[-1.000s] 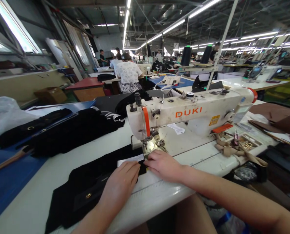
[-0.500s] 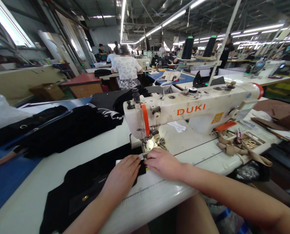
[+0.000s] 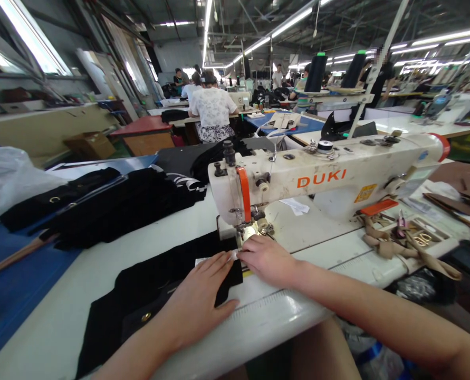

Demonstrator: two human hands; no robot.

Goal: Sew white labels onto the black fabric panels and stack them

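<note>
A black fabric piece [image 3: 140, 285] lies flat on the sewing table, its far end reaching the needle area of the white sewing machine [image 3: 274, 182]. A brass-coloured eyelet [image 3: 146, 317] shows on a patch near its front edge. My left hand [image 3: 199, 295] rests palm down on the fabric, fingers stretched and thumb spread. Just in front of the presser foot, my right hand [image 3: 268, 261] has its fingers bent and pressed together at a small white strip [image 3: 233, 255]. The strip runs partly under my left fingertips. My right fingertips hide part of the strip and the fabric edge.
Black fabric pieces [image 3: 132, 203] are heaped at the left, near a clear plastic bag [image 3: 13, 177]. Right of the machine, tan straps [image 3: 385, 240] lie by a parts tray [image 3: 436, 245]. Thread cones [image 3: 316, 74] stand behind; a person in a white top [image 3: 214, 108] sits ahead.
My left thumb has spread away from the fingers, and the hand lies flatter on the fabric. My right hand stays by the presser foot. The whole view has shifted slightly.
</note>
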